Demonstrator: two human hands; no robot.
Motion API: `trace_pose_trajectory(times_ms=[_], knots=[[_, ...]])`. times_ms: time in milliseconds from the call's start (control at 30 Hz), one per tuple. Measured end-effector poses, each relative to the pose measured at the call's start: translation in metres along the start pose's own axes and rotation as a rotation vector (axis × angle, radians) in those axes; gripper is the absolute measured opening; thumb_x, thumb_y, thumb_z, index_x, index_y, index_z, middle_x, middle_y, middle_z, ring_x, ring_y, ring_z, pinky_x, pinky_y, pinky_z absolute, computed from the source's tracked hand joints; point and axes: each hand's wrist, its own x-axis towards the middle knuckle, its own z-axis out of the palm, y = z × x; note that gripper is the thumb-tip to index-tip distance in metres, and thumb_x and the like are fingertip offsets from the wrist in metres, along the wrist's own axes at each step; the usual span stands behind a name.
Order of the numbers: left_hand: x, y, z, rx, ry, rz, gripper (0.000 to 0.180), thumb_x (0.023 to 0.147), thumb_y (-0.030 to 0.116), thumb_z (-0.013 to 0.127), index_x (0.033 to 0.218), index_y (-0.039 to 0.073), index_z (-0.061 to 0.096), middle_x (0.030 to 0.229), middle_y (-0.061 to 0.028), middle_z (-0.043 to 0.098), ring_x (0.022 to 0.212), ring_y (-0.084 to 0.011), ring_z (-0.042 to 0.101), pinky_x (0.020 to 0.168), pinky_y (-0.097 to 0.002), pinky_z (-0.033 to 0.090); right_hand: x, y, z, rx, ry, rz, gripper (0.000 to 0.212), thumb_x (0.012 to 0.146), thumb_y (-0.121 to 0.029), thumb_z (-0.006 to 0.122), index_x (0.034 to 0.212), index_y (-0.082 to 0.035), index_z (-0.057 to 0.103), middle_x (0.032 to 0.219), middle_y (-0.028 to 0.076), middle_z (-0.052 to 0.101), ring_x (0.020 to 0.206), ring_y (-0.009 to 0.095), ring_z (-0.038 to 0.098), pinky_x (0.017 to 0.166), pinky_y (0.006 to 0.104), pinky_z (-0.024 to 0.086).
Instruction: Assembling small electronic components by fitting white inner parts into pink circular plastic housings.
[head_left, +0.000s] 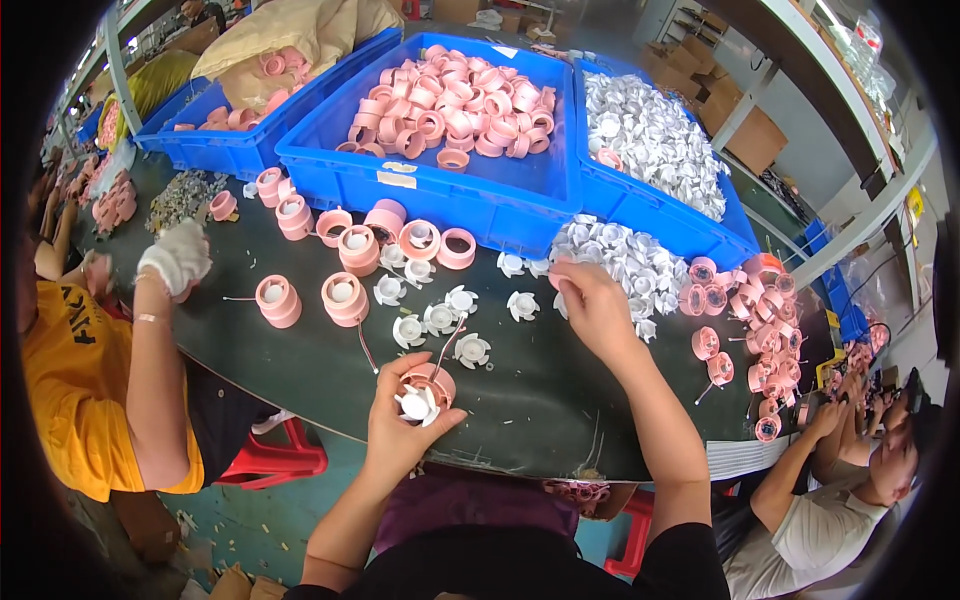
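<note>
My left hand (392, 428) is wrapped round a pink cylindrical housing (446, 384) near the table's front edge. A white fan wheel (417, 404) sits at its open end, and a thin wire (446, 352) sticks up from it. My right hand (600, 312) is at the near edge of a heap of white fan wheels (612, 245), its fingers bent together; what they pinch, if anything, is hidden. Between my hands lie several loose fan wheels (438, 319). Beyond my left hand stand pink housings with white centres (345, 298), one trailing a wire.
Blue bins stand at the back: one of pink rings (455, 100), one of white fan wheels (650, 130), and one (225, 145) partly under a sack. Pink housings (765, 330) cluster at right. A person in yellow (90, 390) works at left, wearing a white glove (177, 255); another person (840, 500) sits right.
</note>
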Motion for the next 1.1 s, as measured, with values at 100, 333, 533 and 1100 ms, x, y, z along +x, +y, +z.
trace_pose_trajectory(times_ms=[100, 333, 533, 1100], knots=[[-0.001, 0.0, -0.001, -0.189, -0.037, -0.014, 0.074, 0.067, -0.001, 0.079, 0.129, 0.006, 0.039, 0.109, -0.0039, 0.051, 0.097, -0.0107, 0.053, 0.084, -0.0237, 0.047, -0.014, -0.031, -0.024, 0.999, -0.297, 0.724, 0.02, 0.091, -0.01, 0.052, 0.107, -0.003, 0.062, 0.089, 0.008, 0.065, 0.064, 0.013, 0.059, 0.052, 0.0245, 0.045], [-0.007, -0.003, 0.001, -0.448, -0.047, -0.066, 0.065, 0.071, -0.007, 0.072, 0.126, 0.002, 0.038, 0.114, -0.0082, 0.053, 0.103, -0.0141, 0.056, 0.087, -0.0274, 0.049, -0.053, -0.043, -0.028, 0.367, -0.298, 0.532, 0.024, 0.09, -0.022, 0.057, 0.103, -0.003, 0.065, 0.11, 0.01, 0.053, 0.082, 0.019, 0.061, 0.056, 0.0308, 0.052], [-0.012, -0.002, 0.001, -0.403, -0.041, -0.043, 0.064, 0.069, -0.003, 0.074, 0.123, 0.002, 0.041, 0.111, -0.0074, 0.055, 0.101, -0.0139, 0.057, 0.086, -0.0273, 0.048, -0.044, -0.076, -0.043, 0.045, -0.66, 0.059, 0.066, 0.07, -0.03, 0.077, 0.129, -0.02, 0.049, 0.119, 0.011, 0.048, 0.096, 0.028, 0.059, 0.074, 0.0376, 0.052], [-0.03, 0.014, 0.007, -0.379, -0.128, 0.041, 0.069, 0.076, -0.014, 0.058, 0.134, 0.005, 0.026, 0.117, -0.0115, 0.048, 0.109, -0.0177, 0.05, 0.091, -0.0282, 0.042, -0.059, -0.119, -0.025, 1.409, -0.338, 0.237, 0.059, 0.081, 0.001, 0.064, 0.128, -0.006, 0.029, 0.131, 0.016, 0.039, 0.11, 0.022, 0.051, 0.085, 0.0348, 0.049]])
